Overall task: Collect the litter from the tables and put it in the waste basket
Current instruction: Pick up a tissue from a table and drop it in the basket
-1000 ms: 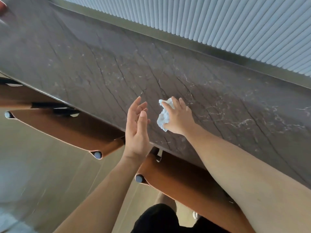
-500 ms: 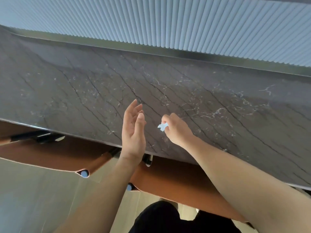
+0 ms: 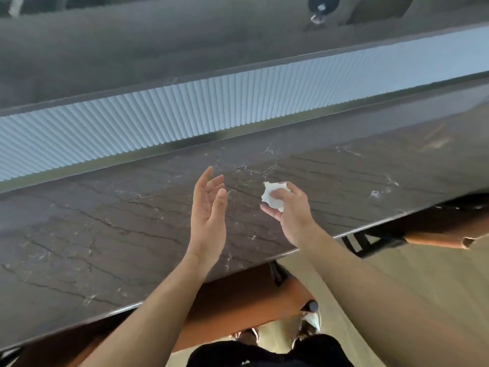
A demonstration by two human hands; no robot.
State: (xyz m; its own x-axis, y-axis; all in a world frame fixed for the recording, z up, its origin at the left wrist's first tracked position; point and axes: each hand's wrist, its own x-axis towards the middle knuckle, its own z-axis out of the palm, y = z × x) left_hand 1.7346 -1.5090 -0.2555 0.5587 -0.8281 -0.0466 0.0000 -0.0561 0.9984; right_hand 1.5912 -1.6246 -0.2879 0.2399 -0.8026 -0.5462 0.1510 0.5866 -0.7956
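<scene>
A crumpled white tissue [image 3: 271, 195] is gripped in my right hand [image 3: 289, 211], held just above the dark marble table [image 3: 105, 234]. Its fingers curl round the wad, and part of the tissue sticks out at the top left. My left hand [image 3: 209, 210] hovers to the left of it, fingers straight and palm facing the right hand, holding nothing. No waste basket is in view.
A ribbed white panel [image 3: 185, 115] runs along the table's far edge, with a higher dark counter [image 3: 158, 43] behind it. Brown chairs [image 3: 238, 300] are tucked under the near edge. Pale floor [image 3: 397, 274] lies to the right, and my shoes [image 3: 309, 323] show below.
The view has swung to the right and the table edge now slopes the other way. My right hand still grips the tissue, more of which shows now. My left hand stays open beside it.
</scene>
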